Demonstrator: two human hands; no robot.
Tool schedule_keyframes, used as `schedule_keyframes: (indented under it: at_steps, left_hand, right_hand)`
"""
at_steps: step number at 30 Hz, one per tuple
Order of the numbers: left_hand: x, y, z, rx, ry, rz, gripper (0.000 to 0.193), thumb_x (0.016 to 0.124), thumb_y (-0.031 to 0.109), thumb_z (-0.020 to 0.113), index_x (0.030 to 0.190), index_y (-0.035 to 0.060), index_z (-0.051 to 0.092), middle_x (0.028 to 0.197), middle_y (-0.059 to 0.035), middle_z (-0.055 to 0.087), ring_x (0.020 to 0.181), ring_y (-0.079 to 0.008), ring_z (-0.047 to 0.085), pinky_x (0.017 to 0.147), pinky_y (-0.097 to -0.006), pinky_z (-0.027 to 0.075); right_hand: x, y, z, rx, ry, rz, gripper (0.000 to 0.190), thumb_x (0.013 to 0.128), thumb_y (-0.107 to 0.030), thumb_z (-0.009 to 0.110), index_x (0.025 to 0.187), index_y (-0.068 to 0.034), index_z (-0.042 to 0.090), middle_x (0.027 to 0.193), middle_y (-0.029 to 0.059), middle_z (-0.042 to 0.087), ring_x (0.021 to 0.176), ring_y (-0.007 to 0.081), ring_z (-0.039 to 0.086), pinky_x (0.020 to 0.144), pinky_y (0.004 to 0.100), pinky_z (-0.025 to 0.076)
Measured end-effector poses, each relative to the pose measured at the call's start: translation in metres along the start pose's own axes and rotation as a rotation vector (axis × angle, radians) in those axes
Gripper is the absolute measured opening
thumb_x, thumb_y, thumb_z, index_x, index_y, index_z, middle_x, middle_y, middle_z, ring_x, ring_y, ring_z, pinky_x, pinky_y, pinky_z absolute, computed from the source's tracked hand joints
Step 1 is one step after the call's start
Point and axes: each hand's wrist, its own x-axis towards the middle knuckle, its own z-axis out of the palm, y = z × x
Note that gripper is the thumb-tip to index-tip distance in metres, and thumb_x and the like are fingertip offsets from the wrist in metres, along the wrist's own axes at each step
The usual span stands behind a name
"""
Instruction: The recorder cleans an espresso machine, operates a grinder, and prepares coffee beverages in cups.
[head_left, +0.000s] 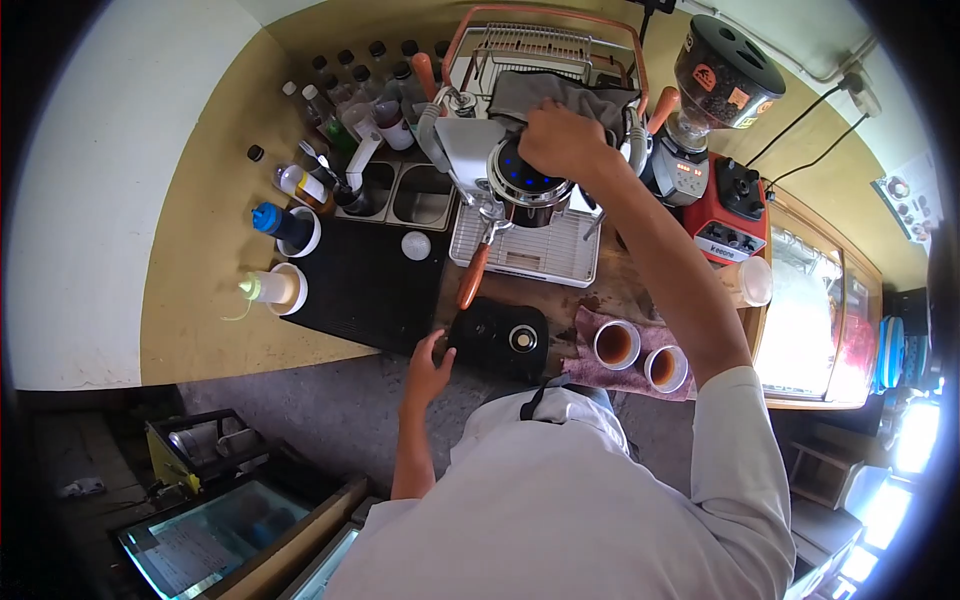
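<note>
My right hand (562, 142) reaches over the espresso machine's round black control panel (517, 169), which shows blue lights. Its curled fingers touch a dark grey cloth (517, 94) draped on the machine's top; the fingertips are hidden. Below the panel, a portafilter with a wooden handle (472, 276) sits in the group head, above the slatted drip tray (555, 244). My left hand (429, 371) is empty, fingers apart, beside a black tamping mat (480, 330) at the counter's front edge. On that mat stands a small round metal-ringed piece (523, 339).
Two cups of brown liquid (616, 345) (666, 369) stand on a purple towel (581, 371). A bean grinder (679, 169) and red blender base (727, 214) are at right. Squeeze bottles (274, 217) (266, 287), syrup bottles (390, 124) and steel containers (421, 199) line the left.
</note>
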Motion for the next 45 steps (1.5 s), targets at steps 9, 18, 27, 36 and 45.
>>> schedule_keyframes:
  at_steps: [9, 18, 27, 36, 45]
  left_hand:
    - [0.004, 0.022, -0.004, -0.083, 0.05, 0.033, 0.029, 0.097, 0.016, 0.067, 0.122, 0.0033, 0.066, 0.115, -0.0146, 0.072, 0.107, -0.0243, 0.07, 0.092, -0.0367, 0.054]
    - [0.022, 0.064, -0.022, -0.156, 0.155, 0.193, 0.019, 0.099, 0.012, 0.066, 0.112, -0.0005, 0.069, 0.107, -0.0141, 0.072, 0.1, -0.0211, 0.071, 0.086, -0.033, 0.056]
    - [0.03, 0.12, -0.037, -1.032, -0.145, -0.022, 0.034, 0.099, 0.012, 0.066, 0.131, 0.0026, 0.059, 0.123, -0.0117, 0.066, 0.111, -0.0218, 0.066, 0.096, -0.0364, 0.053]
    - [0.025, 0.141, -0.033, -0.87, -0.126, -0.081, 0.057, 0.093, 0.017, 0.076, 0.141, 0.0002, 0.05, 0.132, -0.0098, 0.061, 0.122, -0.02, 0.058, 0.104, -0.0362, 0.047]
    - [0.05, 0.191, -0.085, -1.398, -0.21, -0.148, 0.042, 0.102, 0.033, 0.056, 0.126, -0.0006, 0.062, 0.125, -0.0127, 0.068, 0.116, -0.0256, 0.066, 0.102, -0.0416, 0.05]
  right_hand:
    - [-0.064, 0.003, 0.038, -0.07, 0.272, -0.244, 0.058, 0.092, -0.022, 0.05, 0.143, 0.005, 0.045, 0.156, 0.023, 0.041, 0.149, 0.0335, 0.034, 0.115, 0.0534, 0.037]
    - [-0.084, -0.008, 0.06, -0.045, 0.427, -0.238, 0.055, 0.092, -0.02, 0.05, 0.142, 0.003, 0.049, 0.152, 0.0219, 0.046, 0.146, 0.0331, 0.039, 0.117, 0.0573, 0.032]
    - [-0.16, -0.038, 0.05, 0.539, 0.34, -0.499, 0.043, 0.093, -0.008, 0.054, 0.135, 0.004, 0.053, 0.136, 0.0243, 0.059, 0.126, 0.0418, 0.057, 0.107, 0.0497, 0.044]
    - [-0.165, -0.026, 0.098, 1.7, -0.22, 0.269, 0.043, 0.104, -0.03, 0.055, 0.137, -0.001, 0.057, 0.118, 0.0083, 0.068, 0.102, 0.0166, 0.066, 0.084, 0.0333, 0.054]
    - [-0.195, 0.008, 0.128, 2.081, -0.405, 0.331, 0.036, 0.1, -0.027, 0.065, 0.13, -0.007, 0.058, 0.112, 0.0046, 0.068, 0.095, 0.0149, 0.068, 0.085, 0.0321, 0.056]
